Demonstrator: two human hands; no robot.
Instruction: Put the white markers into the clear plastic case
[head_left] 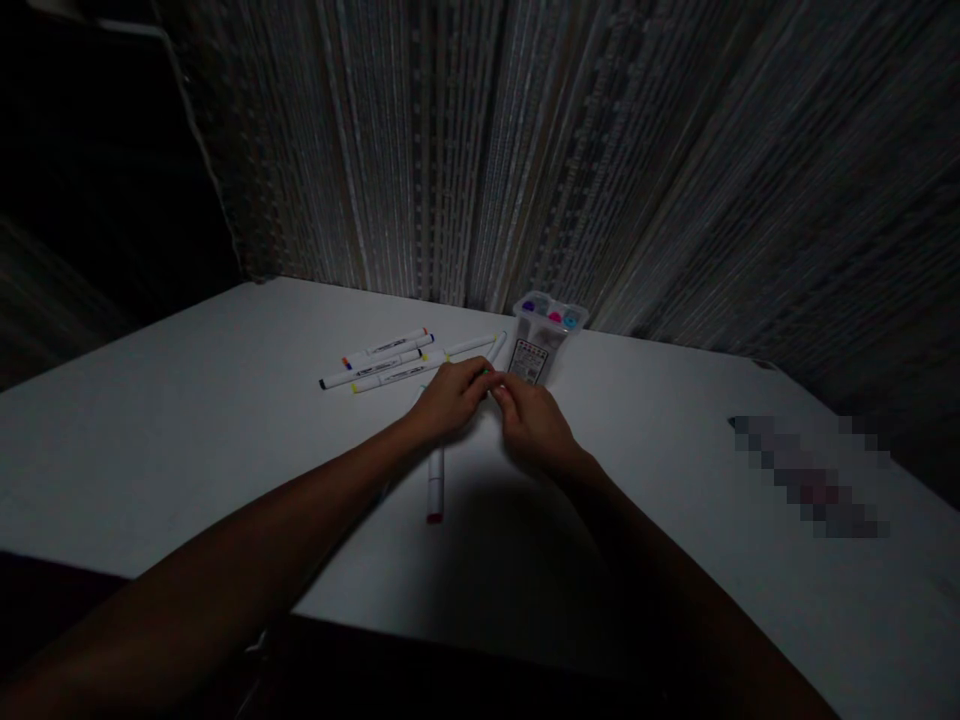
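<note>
At the near side, two bare forearms reach over the straight front edge of a smooth, matte white worktop [225, 420]. A white barrel-shaped marker with a flat red end [435, 487] lies pointing toward the person, its far part hidden by the left hand [452, 397]. To the right, a long object [810, 475] with a dark tip is masked by coarse pixelation, so its material cannot be told.

The left hand and the right hand [531, 420] meet at the fingertips over the worktop, both with fingers curled in and nearly closed. A speck of green shows between them, but whether either grips something cannot be told.

Beyond and left lie more slim white plastic markers: a black-ended marker [371, 370] and a yellow-ended marker [397, 373] side by side, both with dark print, and behind them a blue-ended marker [405, 348].

Just past the right hand stands a translucent plastic box [532, 345], flared at the rim, bearing a black-and-white printed label; purple, pink and blue round marker ends show at its top. Behind hangs a grey curtain [450, 150] of vertical, beaded-looking stripes.
</note>
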